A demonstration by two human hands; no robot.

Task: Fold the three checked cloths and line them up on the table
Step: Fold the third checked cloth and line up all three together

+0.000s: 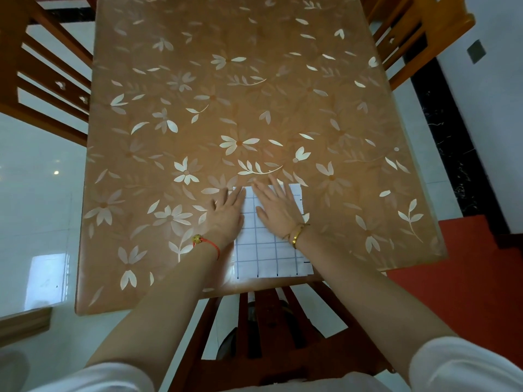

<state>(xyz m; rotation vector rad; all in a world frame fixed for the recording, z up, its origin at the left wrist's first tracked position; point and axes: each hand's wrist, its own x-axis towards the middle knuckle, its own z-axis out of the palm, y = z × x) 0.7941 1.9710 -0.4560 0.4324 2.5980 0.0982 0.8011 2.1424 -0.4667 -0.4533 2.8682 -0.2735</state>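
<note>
Cloth (266,250) edge print, illegible

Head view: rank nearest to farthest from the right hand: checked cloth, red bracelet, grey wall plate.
1. Checked cloth, under the right hand.
2. Red bracelet, on the other wrist.
3. Grey wall plate, far upper right.

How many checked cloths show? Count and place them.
1: checked cloth at the table's near edge, right hand on it, left hand at its left edge. More may hide beneath.
</note>
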